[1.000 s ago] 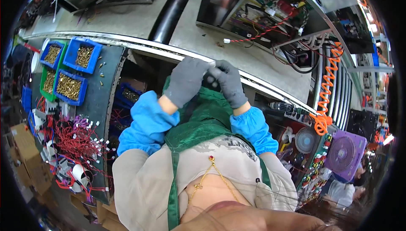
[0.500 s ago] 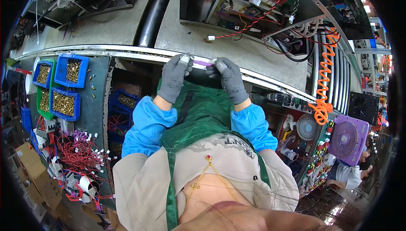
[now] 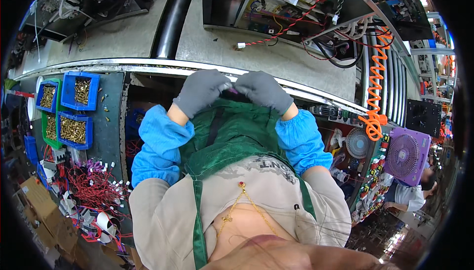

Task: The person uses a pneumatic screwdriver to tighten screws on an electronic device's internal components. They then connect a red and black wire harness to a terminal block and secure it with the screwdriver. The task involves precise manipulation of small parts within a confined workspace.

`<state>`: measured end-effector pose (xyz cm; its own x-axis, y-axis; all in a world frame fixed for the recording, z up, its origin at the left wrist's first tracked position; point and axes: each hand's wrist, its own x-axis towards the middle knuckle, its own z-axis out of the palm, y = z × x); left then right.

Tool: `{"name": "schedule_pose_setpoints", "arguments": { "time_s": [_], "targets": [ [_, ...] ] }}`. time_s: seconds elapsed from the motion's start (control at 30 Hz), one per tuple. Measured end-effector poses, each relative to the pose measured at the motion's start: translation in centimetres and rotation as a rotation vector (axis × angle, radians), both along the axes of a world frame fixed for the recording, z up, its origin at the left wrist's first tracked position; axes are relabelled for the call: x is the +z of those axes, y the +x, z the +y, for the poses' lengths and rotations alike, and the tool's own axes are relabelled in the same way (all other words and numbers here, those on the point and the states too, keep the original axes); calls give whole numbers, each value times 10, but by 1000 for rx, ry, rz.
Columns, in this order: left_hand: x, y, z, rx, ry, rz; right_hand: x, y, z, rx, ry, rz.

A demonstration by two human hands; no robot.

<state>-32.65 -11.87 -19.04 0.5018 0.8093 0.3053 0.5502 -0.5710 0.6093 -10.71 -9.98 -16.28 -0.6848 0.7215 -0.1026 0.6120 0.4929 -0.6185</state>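
My left hand [image 3: 203,92] and my right hand [image 3: 261,90], both in grey gloves, meet close together over my lap, by the metal edge of the work line. Their fingers are pinched closed around a short purple wire [image 3: 233,91]. Just a bit of it shows between the fingertips; its ends are covered by the gloves. Beyond my hands, on the grey work surface [image 3: 197,47], stands an open metal case [image 3: 224,3] with circuit boards. A twisted red and black cable [image 3: 274,38] with a white connector hangs out of it.
At left, blue bins [image 3: 75,130] of brass-coloured fasteners sit on a dark bench [image 3: 111,122], with a heap of red wires [image 3: 91,186] nearer me. An orange coiled hose [image 3: 377,82] hangs at right, near a purple fan [image 3: 406,156]. Another person [image 3: 407,196] is at far right.
My hands have come closer together and turned inward, with wrists farther apart. The purple wire, earlier stretched in view between them, is now mostly covered by the gloves.
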Motion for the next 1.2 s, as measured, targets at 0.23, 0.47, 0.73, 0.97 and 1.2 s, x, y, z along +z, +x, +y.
{"name": "schedule_pose_setpoints", "arguments": {
  "time_s": [0.23, 0.47, 0.73, 0.97, 1.2],
  "targets": [
    [-20, 3, -3, 333, -580, -623, -9, -5, 16, -183, -65, 174],
    [-15, 13, 8, 422, -821, -689, -24, -16, 61, -371, 245, -317],
    [-20, 41, 16, 547, -521, -563, -16, -15, 32, -527, -105, 356],
    [-24, 57, 20, 563, -353, -382, -11, -15, 19, -782, -104, 556],
    [-17, 67, 17, 424, -216, -288, -9, -10, 14, -765, -76, 471]
  ]
}}
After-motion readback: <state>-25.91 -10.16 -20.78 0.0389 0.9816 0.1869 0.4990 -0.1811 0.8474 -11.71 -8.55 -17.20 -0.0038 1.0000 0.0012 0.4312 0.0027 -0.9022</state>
